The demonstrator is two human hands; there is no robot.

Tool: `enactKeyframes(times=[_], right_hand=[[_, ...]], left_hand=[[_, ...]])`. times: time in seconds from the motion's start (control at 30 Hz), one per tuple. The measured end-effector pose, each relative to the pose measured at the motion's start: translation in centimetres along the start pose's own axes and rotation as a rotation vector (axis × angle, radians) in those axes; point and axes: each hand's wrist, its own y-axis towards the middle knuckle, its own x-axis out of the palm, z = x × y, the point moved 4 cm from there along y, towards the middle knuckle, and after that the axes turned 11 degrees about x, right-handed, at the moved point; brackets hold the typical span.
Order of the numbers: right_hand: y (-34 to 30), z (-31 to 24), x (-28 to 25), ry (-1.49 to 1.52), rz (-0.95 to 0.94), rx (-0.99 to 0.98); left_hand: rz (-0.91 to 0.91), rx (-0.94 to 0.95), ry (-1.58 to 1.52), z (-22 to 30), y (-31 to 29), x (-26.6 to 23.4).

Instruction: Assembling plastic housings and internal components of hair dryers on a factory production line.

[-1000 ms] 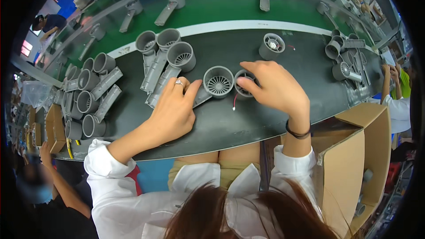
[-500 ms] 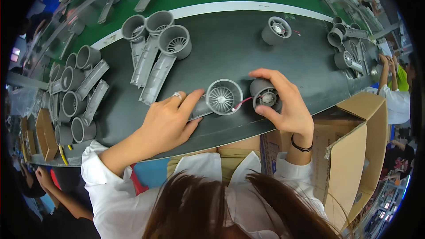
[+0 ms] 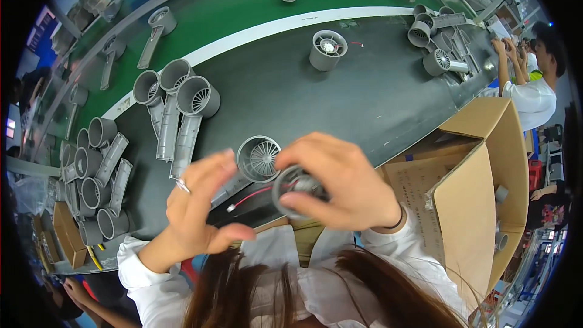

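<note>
My right hand (image 3: 340, 185) is closed round a grey fan unit (image 3: 293, 189), a short round housing held up over the table's near edge. From it a red wire (image 3: 252, 195) with a small white plug trails toward my left hand. My left hand (image 3: 203, 206) is raised with thumb and fingers spread, holding nothing, close to the plug. Just beyond both hands a grey round housing (image 3: 260, 157) with a spoked grille inside lies on the dark table, its handle partly hidden by the left hand.
Several grey housings with handles (image 3: 197, 97) lie at the left, more (image 3: 100, 170) at the far left. Another fan unit (image 3: 328, 48) stands farther back. An open cardboard box (image 3: 467, 188) is at the right. Parts sit on the green belt (image 3: 231, 21). A co-worker (image 3: 528, 94) is at far right.
My left hand has let go of the housing's handle and lifted. My right hand has brought the fan unit left and nearer to me, its wire now pointing left. The view has shifted.
</note>
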Motion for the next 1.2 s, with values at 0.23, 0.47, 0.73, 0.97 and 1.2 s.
enactKeyframes(times=[0.23, 0.47, 0.73, 0.97, 1.2], right_hand=[[0.4, -1.3, 2.1, 0.091, -0.131, -0.021], [-0.9, 1.0, 2.6, 0.472, -0.095, 0.173], [-0.7, 1.1, 3.9, 0.619, -0.076, 0.217], [-1.8, 0.4, 4.2, 0.334, 0.293, -0.185], [-2.6, -0.5, 4.8, -0.028, 0.296, -0.243]], left_hand=[[-0.126, -0.117, -0.187, 1.0, 0.0, 0.5], [-0.042, -0.448, -0.589, 0.0, -1.9, 2.2], [0.098, -0.387, -0.510, 0.0, -2.0, 1.4], [0.070, -0.386, -0.422, 0.2, -2.3, 0.9], [0.075, -0.381, -0.330, 0.4, -2.3, 0.7]])
